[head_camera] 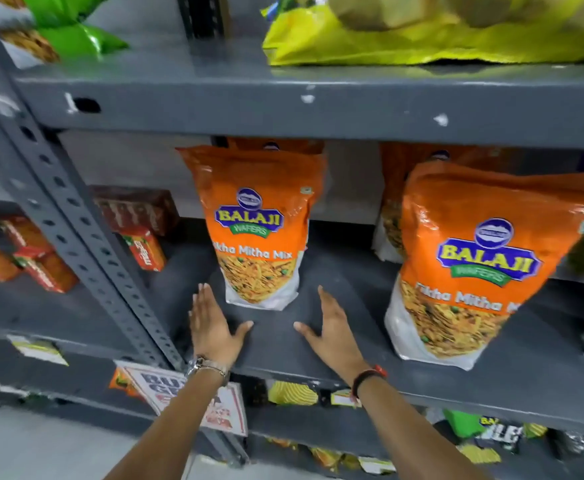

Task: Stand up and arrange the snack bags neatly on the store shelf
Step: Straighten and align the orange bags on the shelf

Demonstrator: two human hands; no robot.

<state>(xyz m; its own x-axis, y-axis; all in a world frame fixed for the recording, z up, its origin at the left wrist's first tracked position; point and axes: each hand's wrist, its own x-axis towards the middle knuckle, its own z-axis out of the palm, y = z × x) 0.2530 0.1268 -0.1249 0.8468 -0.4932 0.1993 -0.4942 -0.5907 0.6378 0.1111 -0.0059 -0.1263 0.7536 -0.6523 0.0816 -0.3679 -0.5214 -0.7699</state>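
Head view: upright orange foil Balaji snack bag (257, 230) stands on the grey metal shelf (335, 306), just beyond and between left hand (214, 327) and right hand (332, 329), both open-palmed, holding nothing

Grey metal shelf (318, 355) w/ two upright orange Balaji Tikha Mitha Mix bags: left bag (257, 226) set further back, right bag (474, 261) nearer the shelf's front edge. Left hand (214, 327) & right hand (332, 327) lie flat on the shelf, fingers spread, palms empty, just in front of left bag, not touching it.
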